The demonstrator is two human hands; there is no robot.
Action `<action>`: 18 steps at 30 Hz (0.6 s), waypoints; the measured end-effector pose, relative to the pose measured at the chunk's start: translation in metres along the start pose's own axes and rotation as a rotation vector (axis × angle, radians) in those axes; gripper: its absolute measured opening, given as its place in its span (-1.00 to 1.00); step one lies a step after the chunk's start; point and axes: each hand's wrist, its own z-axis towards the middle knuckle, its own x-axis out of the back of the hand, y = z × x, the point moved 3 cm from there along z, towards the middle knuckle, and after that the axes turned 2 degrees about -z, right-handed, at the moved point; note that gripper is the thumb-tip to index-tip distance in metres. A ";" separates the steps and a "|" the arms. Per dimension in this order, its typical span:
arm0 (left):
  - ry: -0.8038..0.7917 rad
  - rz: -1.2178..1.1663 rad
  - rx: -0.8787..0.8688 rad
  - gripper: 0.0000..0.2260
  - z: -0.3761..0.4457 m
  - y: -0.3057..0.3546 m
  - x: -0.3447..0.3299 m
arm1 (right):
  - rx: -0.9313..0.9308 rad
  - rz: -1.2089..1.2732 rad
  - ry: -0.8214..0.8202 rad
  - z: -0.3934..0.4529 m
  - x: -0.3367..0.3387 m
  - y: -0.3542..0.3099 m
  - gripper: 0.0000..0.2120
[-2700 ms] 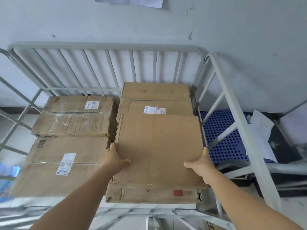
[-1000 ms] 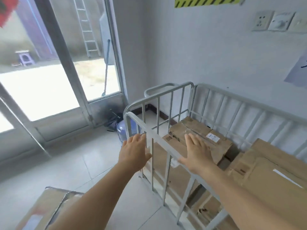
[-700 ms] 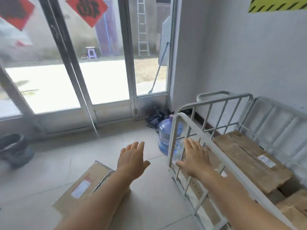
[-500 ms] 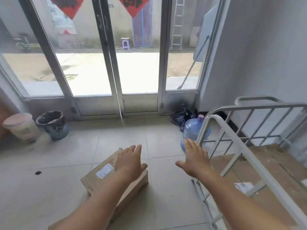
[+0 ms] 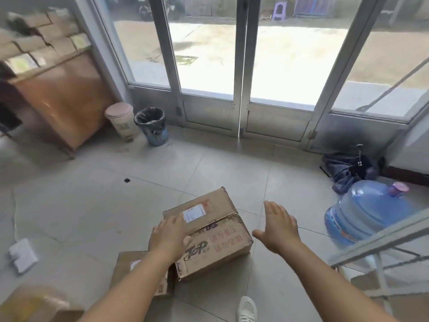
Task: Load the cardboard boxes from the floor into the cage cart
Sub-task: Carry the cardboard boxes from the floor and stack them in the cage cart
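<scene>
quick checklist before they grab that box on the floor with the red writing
1. Both hands free: left hand and right hand open, holding nothing: ok.
2. Hands on the box: left over its near corner, right off to its side, no grip yet: not ok.
3. Box flaps shut: ok.
4. Second box sits against it, not on top: ok.
5. Water jug apart from the box: ok.
6. Box weight: cannot tell.

Both arms stretched forward, left hand [image 5: 170,235] and right hand [image 5: 279,226] flat, fingers straight, holding nothing
</scene>
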 end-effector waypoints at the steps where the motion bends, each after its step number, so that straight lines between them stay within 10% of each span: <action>1: -0.011 -0.022 0.046 -0.38 0.009 -0.001 -0.003 | 0.015 -0.006 -0.031 0.017 -0.002 0.001 -0.12; 18: -0.202 -0.180 0.471 -0.29 0.141 -0.071 -0.150 | 0.050 -0.039 -0.255 0.235 -0.132 0.013 -0.13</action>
